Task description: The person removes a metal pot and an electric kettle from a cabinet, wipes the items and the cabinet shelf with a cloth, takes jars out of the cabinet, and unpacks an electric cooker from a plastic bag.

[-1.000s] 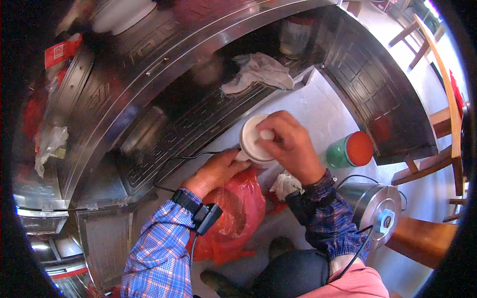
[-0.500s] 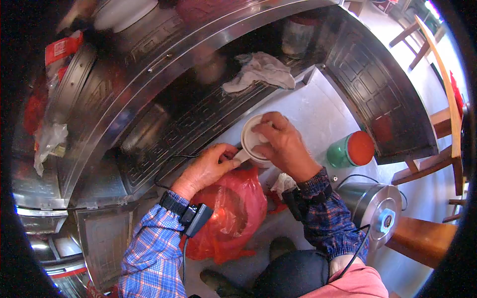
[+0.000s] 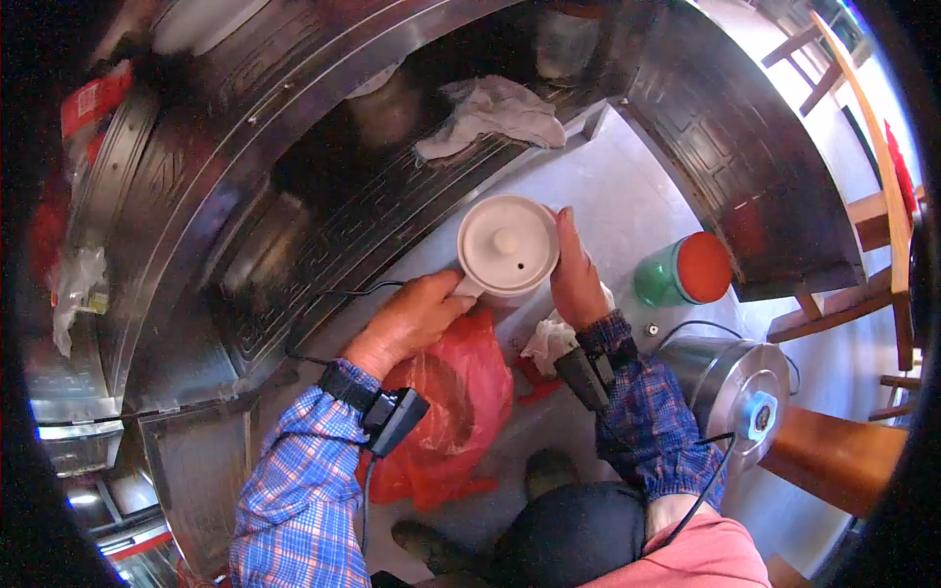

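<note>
A white lidded pot (image 3: 493, 269) is between my hands, seen from above. Its round lid (image 3: 529, 231) has a knob in the middle and a small dark hole beside it. My left hand (image 3: 417, 316) is closed around the pot's short side handle (image 3: 468, 287). Against the pot's right side, my right hand (image 3: 576, 279) lies with its fingers stretched out; any fingers underneath are hidden. Just below my left hand is a red plastic bag (image 3: 446, 402), and crumpled white paper or plastic (image 3: 549, 343) lies beneath my right wrist.
A green jar with a red lid (image 3: 704, 268) stands right of my right hand. Behind it is a dark cabinet panel (image 3: 735, 147). A steel container (image 3: 720, 387) sits beside my right forearm. A pale cloth (image 3: 495, 118) hangs on the dark shelf edge, and wooden chairs (image 3: 863, 294) stand at far right.
The lid now sits on the pot, and its knob is visible. My right hand has moved from over the pot's top to its right side. My left hand keeps the handle.
</note>
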`<state>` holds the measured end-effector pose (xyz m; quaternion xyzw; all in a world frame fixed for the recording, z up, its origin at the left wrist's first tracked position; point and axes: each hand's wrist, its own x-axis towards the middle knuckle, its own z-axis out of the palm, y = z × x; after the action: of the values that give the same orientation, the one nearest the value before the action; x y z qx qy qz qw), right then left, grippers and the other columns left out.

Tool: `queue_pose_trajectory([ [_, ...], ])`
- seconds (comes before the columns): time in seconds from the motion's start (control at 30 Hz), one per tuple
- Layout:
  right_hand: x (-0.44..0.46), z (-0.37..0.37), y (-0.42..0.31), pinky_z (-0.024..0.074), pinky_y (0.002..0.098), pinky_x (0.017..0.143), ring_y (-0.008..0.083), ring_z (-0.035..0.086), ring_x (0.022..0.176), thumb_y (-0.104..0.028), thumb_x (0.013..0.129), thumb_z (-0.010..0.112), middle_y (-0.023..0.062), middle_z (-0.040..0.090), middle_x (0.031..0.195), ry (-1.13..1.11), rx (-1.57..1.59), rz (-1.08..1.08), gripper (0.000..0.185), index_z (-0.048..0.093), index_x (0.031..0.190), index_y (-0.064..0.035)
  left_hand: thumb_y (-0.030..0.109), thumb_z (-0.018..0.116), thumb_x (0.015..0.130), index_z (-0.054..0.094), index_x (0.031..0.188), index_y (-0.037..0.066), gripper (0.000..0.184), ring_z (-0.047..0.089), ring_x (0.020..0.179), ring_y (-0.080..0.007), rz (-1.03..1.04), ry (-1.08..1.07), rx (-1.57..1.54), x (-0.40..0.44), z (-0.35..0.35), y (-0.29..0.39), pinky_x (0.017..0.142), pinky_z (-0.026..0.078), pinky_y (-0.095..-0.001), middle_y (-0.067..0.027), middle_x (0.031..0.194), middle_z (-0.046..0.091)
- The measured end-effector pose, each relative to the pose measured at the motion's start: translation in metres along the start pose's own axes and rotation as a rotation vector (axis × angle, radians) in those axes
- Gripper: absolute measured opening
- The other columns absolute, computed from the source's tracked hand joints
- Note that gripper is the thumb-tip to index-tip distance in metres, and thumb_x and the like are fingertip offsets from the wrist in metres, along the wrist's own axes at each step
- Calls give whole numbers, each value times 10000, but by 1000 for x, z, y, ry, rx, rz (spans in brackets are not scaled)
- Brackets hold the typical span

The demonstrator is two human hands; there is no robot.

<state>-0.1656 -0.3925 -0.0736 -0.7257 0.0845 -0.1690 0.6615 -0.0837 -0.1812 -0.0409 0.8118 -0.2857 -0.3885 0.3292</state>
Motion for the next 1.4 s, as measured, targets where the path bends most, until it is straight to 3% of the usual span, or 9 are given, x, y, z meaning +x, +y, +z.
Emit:
queue_pose_trajectory([
  [0.1,30,-6,14,400,336,1064,239,534,1251,-472,1061,198,155,574,1334,-91,401,298,656,471,1386,28,217,540,970,538,1313,9,401,577,1187,-273,-11,-33,-60,3,10,-2,1033,416,-348,-151,1263,628],
  [0.23,66,-18,20,399,305,1058,209,570,1204,-496,1055,211,145,617,1264,-142,295,192,670,503,1357,26,188,514,980,546,1311,14,375,577,1190,-278,213,76,-65,11,20,-7,1039,418,-357,-131,1255,635],
  [0.47,46,-14,2,389,422,1019,250,521,1175,-435,994,469,117,549,1300,368,209,104,522,452,1377,-82,162,539,965,601,1234,33,305,605,1146,-321,-22,302,149,-26,-16,-8,993,460,-385,-161,1219,642],
  [0.5,35,-15,2,352,415,1061,286,431,1292,-389,894,661,165,397,1452,287,213,64,742,304,1474,-94,156,552,955,614,1203,34,283,610,1125,-341,12,362,177,-33,-19,-12,979,469,-393,-174,1190,646],
  [0.63,5,16,0,226,462,1165,373,244,1420,-270,657,863,222,206,1552,153,-175,-87,1173,112,1529,-41,127,567,931,632,1132,22,235,617,1055,-393,46,472,285,-46,-18,-31,927,493,-428,-201,1095,652],
  [0.73,5,21,11,253,457,1161,318,221,1446,-283,672,862,184,184,1565,118,-609,-311,1180,98,1547,-74,116,556,928,628,1134,22,237,618,1043,-400,71,481,358,-50,-16,-57,915,499,-442,-208,1089,651],
  [1.2,15,-34,6,242,458,1186,313,278,1432,-2,703,630,172,214,1560,-1,-171,-115,1032,49,1550,-97,195,593,903,653,1013,48,194,652,961,-354,-123,409,939,-72,-25,-39,801,518,-453,-145,1053,682],
  [1.3,5,-36,15,266,485,1171,302,281,1432,-31,712,689,156,225,1562,21,0,-11,1057,54,1554,-111,219,652,894,657,1045,63,217,644,647,-351,107,664,322,-66,-26,-48,600,508,-415,-131,706,649],
  [1.4,-4,-29,19,321,510,1128,299,287,1428,-108,710,772,138,234,1565,32,-122,5,1101,69,1557,-121,162,659,886,653,1079,60,218,643,660,-295,-55,614,73,-62,-24,-21,640,514,-386,-110,716,648],
])
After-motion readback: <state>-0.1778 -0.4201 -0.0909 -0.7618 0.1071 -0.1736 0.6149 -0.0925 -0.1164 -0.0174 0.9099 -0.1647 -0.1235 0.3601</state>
